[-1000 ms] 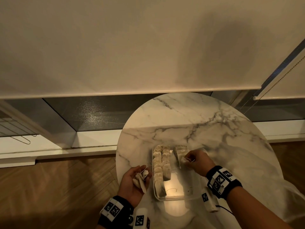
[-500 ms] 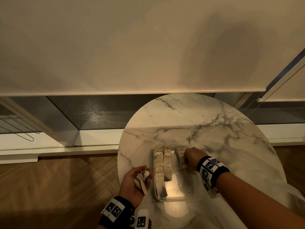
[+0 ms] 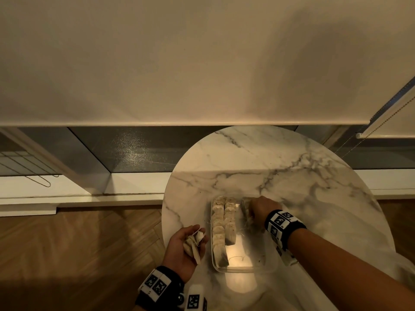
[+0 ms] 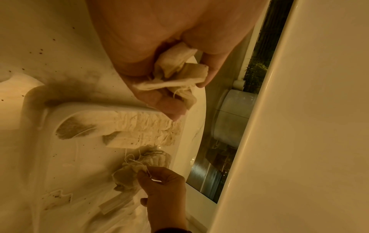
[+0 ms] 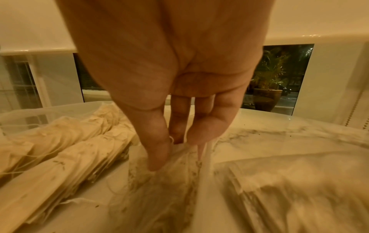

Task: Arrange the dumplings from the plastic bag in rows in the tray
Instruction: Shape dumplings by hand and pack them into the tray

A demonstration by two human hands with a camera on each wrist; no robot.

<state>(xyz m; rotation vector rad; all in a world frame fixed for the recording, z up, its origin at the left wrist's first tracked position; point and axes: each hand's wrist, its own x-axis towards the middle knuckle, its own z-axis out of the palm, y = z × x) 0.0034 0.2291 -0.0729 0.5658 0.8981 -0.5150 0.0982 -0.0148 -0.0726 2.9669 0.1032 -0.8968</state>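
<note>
Dumplings (image 3: 247, 206): third row at tray's (image 3: 269, 269) one o'clock just reached, right hand (image 3: 258, 208) pinching one down; left hand (image 3: 183, 249) clutching spares (image 3: 193, 243).

my head camera looks down from above at the round worktop (image 3: 280, 176). each wrist camera sits close behind its fingers, the left facing across the tray (image 4: 60, 113), the right low over it. all three share the tray (image 3: 267, 269).

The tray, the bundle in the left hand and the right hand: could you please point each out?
tray (image 3: 267, 267), head view, near right rim.
bundle (image 4: 175, 67), left wrist view, middle of the crumpled sachets.
left hand (image 3: 179, 248), head view, palm.
right hand (image 3: 261, 206), head view, back of the hand.
</note>
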